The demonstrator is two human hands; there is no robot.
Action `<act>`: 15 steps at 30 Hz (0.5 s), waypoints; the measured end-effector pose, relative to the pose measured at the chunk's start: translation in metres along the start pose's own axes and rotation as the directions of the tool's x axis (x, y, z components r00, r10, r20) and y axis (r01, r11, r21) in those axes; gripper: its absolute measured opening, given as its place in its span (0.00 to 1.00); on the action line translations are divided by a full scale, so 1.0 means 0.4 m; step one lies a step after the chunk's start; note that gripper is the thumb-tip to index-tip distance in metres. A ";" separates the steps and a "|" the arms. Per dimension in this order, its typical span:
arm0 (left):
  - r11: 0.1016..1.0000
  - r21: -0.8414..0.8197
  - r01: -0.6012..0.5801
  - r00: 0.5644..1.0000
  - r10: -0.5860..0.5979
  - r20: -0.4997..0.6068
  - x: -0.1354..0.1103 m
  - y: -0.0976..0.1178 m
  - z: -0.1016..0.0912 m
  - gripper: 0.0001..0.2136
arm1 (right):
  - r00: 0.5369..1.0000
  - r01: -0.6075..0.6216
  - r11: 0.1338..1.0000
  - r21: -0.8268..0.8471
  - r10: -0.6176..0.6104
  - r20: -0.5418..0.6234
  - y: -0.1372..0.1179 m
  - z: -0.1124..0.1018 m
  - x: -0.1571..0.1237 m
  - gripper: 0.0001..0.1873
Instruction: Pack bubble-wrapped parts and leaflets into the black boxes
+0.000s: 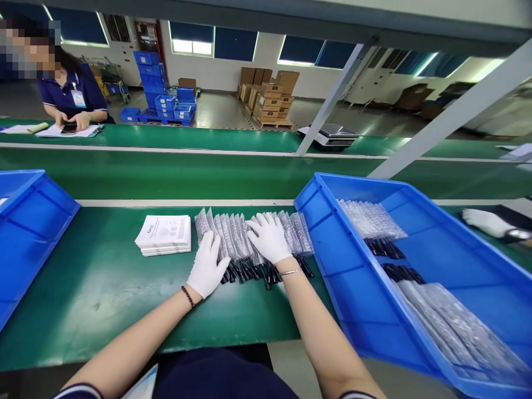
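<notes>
Several bubble-wrapped items with black ends [233,235] lie side by side in a row on the green bench; what is inside the wrap is hidden. My left hand [206,266], in a white glove, rests against the left end of this row, its fingers stretched and its thumb apart. Across the right half of the row, my right hand [269,238], also gloved, lies flat with fingers spread over the wrapping. Neither hand has closed round an item. A stack of printed leaflets [164,234] sits left of the row.
Right of the row stands a blue bin [349,277] holding more wrapped items [453,321]. Another blue bin [29,238] is at the left. Beyond the bench are a scale [332,134] and a person [75,97] holding a phone. Another gloved hand [486,220] shows far right.
</notes>
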State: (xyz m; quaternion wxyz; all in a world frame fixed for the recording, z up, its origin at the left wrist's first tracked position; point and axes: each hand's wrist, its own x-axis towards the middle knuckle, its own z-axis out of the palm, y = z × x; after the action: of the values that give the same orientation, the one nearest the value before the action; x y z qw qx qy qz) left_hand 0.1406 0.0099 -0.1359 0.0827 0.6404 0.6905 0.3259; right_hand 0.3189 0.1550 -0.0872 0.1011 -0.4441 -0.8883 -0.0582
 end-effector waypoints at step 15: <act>0.990 -0.111 -0.090 0.995 0.093 0.020 0.033 -0.017 -0.051 0.35 | 0.941 0.339 0.939 0.060 -0.338 -0.027 -0.085 -0.009 0.042 0.26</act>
State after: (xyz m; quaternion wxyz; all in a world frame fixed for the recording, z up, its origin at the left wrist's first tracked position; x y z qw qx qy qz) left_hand 0.1218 0.0157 -0.1199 0.1115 0.6700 0.6402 0.3588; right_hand 0.2822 0.1470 -0.0803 0.1112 -0.2808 -0.9520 -0.0500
